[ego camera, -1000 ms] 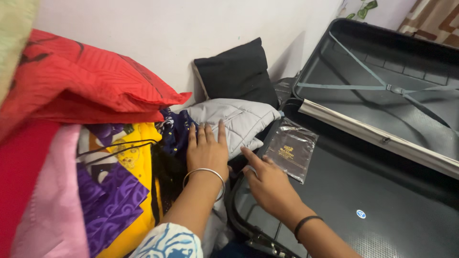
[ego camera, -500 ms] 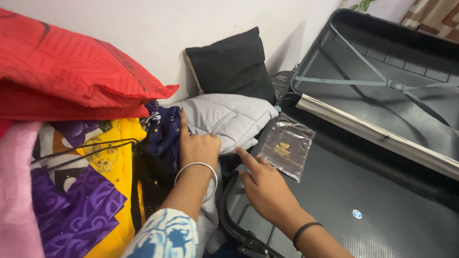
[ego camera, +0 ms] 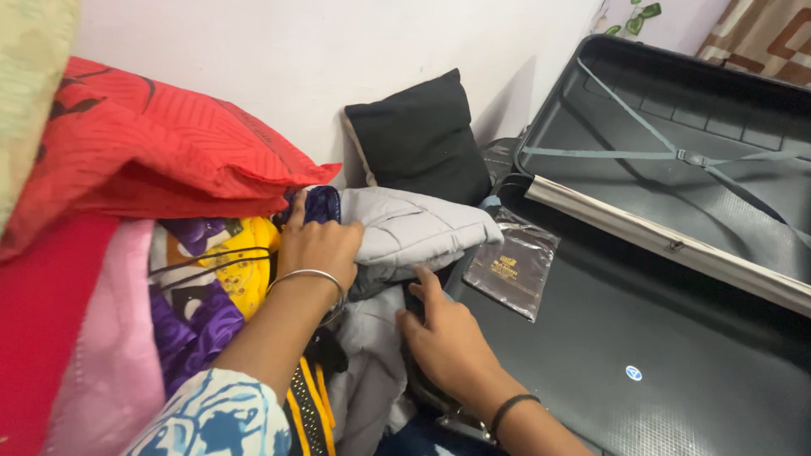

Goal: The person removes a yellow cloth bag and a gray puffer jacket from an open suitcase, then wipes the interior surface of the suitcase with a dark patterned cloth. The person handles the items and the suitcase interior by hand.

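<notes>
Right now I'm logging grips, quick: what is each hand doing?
Left hand: closed, gripping the folded grey jacket.
Right hand: open, fingers slipped under the grey jacket's lower edge, not clearly gripping.

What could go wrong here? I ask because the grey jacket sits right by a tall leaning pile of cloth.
The left hand grips the folded grey quilted jacket from its top edge while the right hand slips under it, so the fold may sag open. The red pillows overhang the colourful clothes beside the jacket and could slide. The small plastic pouch in the open suitcase might get buried or crushed.
</notes>
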